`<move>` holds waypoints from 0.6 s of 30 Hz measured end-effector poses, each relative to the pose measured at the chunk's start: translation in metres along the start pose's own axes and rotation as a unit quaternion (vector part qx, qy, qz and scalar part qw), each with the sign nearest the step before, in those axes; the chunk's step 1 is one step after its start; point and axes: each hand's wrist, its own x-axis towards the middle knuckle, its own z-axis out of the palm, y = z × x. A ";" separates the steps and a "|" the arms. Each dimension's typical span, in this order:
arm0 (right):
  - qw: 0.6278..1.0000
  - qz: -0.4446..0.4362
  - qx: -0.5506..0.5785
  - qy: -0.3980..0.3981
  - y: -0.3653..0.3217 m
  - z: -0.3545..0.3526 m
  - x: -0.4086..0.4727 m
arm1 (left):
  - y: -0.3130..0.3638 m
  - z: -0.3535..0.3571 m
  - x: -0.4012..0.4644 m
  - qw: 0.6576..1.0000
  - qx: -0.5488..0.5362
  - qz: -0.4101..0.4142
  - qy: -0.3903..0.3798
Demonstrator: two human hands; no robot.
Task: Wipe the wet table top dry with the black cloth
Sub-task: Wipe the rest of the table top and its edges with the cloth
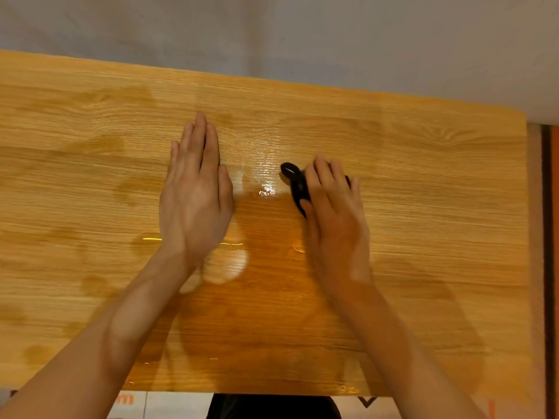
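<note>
Wood tabletop [423,164] glistens wet mid-board toward the near edge; right hand [334,219] presses the bunched black cloth [295,181], left hand [195,189] lies flat, empty. Seemingly early.

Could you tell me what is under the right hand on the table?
The black cloth pokes out beside the right hand, pressed onto the wet table top. The rest of it is covered.

Table top [423,176] bare wood left, right and toward the far edge, open to sweep. Only obstacles mid-table: left hand [196,189] lying flat, right hand [332,213] pressing on black cloth [295,182]. Wet gap between them is free.
</note>
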 end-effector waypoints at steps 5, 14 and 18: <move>0.997 0.035 0.064 -0.012 0.020 -0.005 0.088 | 0.001 -0.001 0.002 1.000 0.005 -0.009 0.001; 0.999 0.019 0.027 0.033 0.008 0.001 -0.007 | -0.002 0.003 -0.001 1.000 -0.001 -0.009 0.010; 0.999 -0.007 0.031 0.002 0.040 -0.011 -0.002 | -0.005 0.000 -0.002 1.000 -0.020 -0.008 0.001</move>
